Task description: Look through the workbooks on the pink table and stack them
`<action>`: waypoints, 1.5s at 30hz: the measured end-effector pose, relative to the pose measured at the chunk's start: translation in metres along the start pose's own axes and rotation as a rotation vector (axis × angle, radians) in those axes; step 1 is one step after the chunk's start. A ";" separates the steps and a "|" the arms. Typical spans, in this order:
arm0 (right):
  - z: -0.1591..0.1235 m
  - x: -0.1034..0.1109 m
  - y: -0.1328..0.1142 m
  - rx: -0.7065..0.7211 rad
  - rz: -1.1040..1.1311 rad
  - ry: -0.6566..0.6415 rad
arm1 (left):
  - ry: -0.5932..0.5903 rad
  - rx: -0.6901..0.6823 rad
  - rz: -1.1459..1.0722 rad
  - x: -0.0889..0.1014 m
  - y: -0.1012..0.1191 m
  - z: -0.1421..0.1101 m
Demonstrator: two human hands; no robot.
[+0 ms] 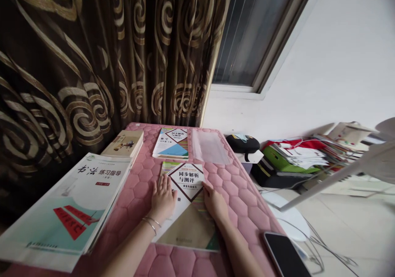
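Observation:
My left hand lies flat on the left side of a workbook with a white, green and tan cover, and thin bangles circle that wrist. My right hand rests at the book's right edge, fingers on the cover. Neither hand grips anything. The book lies on a pink quilted mat. Beyond it are a similar workbook and a clear plastic sleeve. To the left lie a large calligraphy workbook and a small illustrated book.
A black smartphone lies at the mat's near right corner. A patterned brown curtain hangs along the left side. Past the mat's right edge are a tiled floor, a pile of papers and folders, and a black rounded object.

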State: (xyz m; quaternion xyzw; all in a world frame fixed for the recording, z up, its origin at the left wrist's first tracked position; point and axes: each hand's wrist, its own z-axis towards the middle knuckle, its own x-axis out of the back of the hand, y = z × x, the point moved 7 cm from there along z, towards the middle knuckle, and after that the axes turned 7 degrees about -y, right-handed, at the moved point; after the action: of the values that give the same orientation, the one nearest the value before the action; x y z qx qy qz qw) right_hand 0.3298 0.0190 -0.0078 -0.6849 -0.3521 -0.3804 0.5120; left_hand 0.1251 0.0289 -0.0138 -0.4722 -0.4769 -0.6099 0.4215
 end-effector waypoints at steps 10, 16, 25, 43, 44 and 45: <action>-0.004 0.001 -0.008 -0.046 -0.077 -0.003 | -0.087 0.021 0.025 0.002 0.018 0.013; -0.003 -0.001 -0.007 -0.035 -0.077 -0.005 | -0.140 -0.309 -0.110 -0.011 0.092 0.057; -0.004 0.000 -0.008 -0.041 -0.106 0.028 | -0.004 -0.108 0.028 -0.010 0.026 0.082; -0.007 -0.003 -0.010 -0.016 -0.183 0.051 | 0.081 -0.332 0.072 -0.021 0.045 -0.059; -0.007 -0.003 -0.010 -0.017 -0.181 0.053 | 0.110 -0.319 0.090 -0.018 0.031 -0.066; -0.007 -0.003 -0.010 -0.021 -0.179 0.054 | 0.139 -0.301 0.107 -0.015 0.017 -0.070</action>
State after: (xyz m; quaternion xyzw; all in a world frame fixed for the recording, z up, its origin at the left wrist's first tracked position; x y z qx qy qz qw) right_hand 0.3185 0.0142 -0.0052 -0.6454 -0.3942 -0.4466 0.4780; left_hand 0.1322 -0.0422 -0.0320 -0.5116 -0.3241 -0.6822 0.4097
